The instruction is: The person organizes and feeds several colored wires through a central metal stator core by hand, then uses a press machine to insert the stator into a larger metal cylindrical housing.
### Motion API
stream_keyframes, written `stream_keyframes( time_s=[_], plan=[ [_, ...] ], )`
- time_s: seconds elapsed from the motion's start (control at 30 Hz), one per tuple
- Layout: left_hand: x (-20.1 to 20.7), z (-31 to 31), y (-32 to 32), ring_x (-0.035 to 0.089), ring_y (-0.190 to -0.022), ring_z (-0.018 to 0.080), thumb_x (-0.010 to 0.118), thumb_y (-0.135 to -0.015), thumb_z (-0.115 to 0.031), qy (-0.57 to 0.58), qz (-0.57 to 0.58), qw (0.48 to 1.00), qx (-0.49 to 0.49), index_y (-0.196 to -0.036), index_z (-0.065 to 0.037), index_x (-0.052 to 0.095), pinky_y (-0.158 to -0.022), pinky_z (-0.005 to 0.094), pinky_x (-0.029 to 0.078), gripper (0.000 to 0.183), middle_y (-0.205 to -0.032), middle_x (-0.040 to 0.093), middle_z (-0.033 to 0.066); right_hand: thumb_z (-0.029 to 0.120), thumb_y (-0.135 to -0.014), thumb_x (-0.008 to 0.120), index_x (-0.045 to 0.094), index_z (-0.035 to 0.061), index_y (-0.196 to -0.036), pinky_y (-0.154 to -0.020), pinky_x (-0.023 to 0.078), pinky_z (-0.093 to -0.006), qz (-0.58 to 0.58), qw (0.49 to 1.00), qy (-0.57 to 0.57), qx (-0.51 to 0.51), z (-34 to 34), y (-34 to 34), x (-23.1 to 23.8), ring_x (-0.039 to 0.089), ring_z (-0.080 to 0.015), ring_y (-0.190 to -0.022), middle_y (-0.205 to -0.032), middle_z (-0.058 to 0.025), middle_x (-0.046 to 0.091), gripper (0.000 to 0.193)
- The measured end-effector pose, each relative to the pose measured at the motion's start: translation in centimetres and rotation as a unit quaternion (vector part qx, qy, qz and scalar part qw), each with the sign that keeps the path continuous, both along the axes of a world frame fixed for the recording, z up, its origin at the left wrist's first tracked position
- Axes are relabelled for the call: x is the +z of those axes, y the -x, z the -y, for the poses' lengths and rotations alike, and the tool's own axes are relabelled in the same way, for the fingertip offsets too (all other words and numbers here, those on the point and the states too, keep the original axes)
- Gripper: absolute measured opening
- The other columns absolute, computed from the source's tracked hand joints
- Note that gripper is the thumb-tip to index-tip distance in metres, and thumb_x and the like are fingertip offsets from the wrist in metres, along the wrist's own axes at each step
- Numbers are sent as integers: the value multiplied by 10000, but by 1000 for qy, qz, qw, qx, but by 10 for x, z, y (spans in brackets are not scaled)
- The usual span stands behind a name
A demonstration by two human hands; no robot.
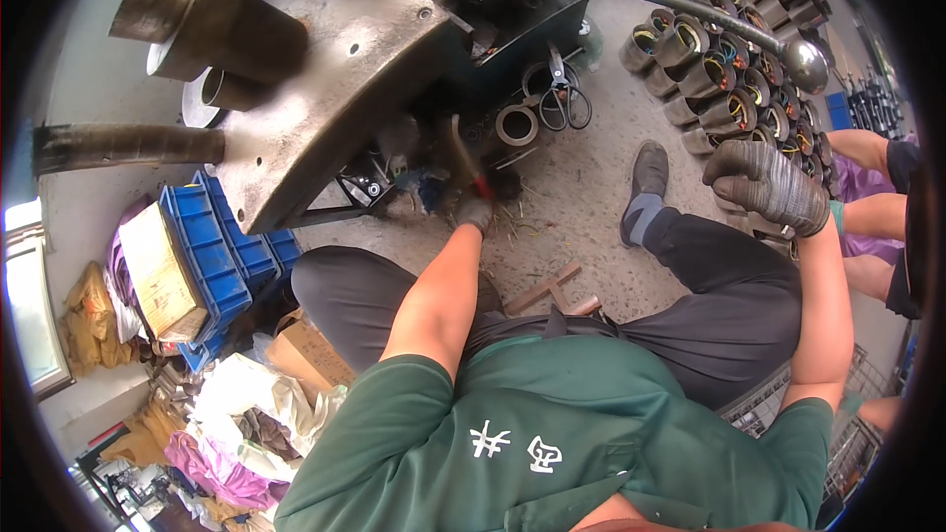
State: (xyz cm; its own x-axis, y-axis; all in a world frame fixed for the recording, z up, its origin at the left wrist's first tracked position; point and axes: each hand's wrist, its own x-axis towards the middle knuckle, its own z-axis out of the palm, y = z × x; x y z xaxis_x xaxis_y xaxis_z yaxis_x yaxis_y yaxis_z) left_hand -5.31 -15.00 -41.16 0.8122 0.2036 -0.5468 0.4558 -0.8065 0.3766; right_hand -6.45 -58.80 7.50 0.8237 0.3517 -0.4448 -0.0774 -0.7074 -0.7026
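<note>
My left hand (476,213), in a grey glove, reaches down to the floor beside the metal bench. It is closed round the red handle of a tool (481,185) with a long brownish, slightly curved upper part; motion blurs it, so its exact kind is unclear. Dark scraps and a blue rag (426,189) lie close by. Over my right knee, my right hand (771,185) is raised in a grey work glove, its fingers curled in. The palm is hidden, and whatever it may hold does not show. Beyond it stand several metal cylinders with coloured wires inside (729,113).
A heavy metal bench (325,69) carries thick steel cylinders (232,34). Black-handled scissors (564,103) and a metal ring (516,125) lie near its base. Blue crates (207,246) are stacked at left. A blue rod with a shiny ball end (803,64) crosses upper right; another person (872,207) is at far right.
</note>
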Motion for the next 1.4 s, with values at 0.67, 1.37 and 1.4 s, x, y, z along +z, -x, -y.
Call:
stream_keyframes(
  time_s=[0.67,1.37,1.4],
  plan=[
    [53,-33,-25,525,-1341,428,644,-935,-529,-77,147,970,179,-1480,-141,539,-1096,461,471,677,-1436,600,198,190,-907,695,679,-21,-1028,-797,534,-376,20,999,-4,26,0,5,6,667,-239,-882,-928,-130,692,244],
    [53,-90,3,669,-955,412,785,-830,-458,-132,229,906,332,-978,-44,754,-839,514,533,441,-1050,734,200,212,-951,639,673,-16,-1007,-825,504,-341,-84,996,13,-32,-5,-23,-16,630,-201,-889,-919,-85,668,237],
    [56,-79,2,667,-827,422,775,-829,-413,-205,225,901,310,-875,-22,739,-759,530,531,395,-971,734,204,207,-959,624,677,-15,-1018,-830,508,-339,-38,999,3,7,1,-21,-21,633,-188,-905,-936,-81,666,235]
  ],
)
